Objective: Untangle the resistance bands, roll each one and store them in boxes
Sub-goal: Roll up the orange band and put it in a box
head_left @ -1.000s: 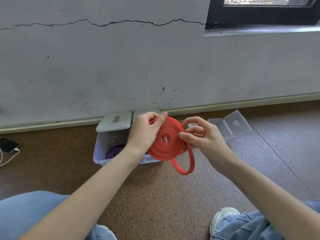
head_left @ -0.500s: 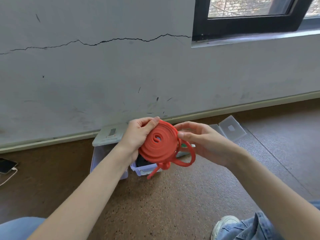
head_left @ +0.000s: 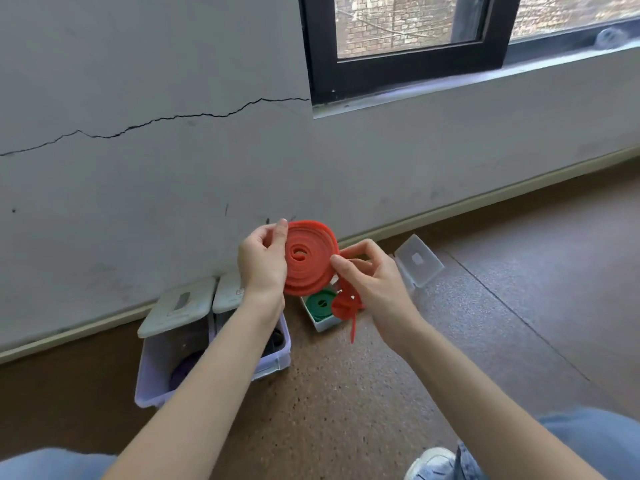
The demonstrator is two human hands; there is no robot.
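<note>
Box point(head_left: 320, 323) at 6 o'clock of the hands holds a green roll point(head_left: 321, 303). Left bin point(head_left: 162, 368) holds a purple band point(head_left: 183, 370). Left hand point(head_left: 263, 261) and right hand point(head_left: 372, 282) both grip the red roll point(head_left: 308, 263), held above open floor point(head_left: 346, 393).

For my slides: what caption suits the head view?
Both hands roll a red resistance band above open storage boxes.

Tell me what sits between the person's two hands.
In the head view, the coiled red rubber resistance band fills the gap, gripped by the left hand and the right hand.
</note>
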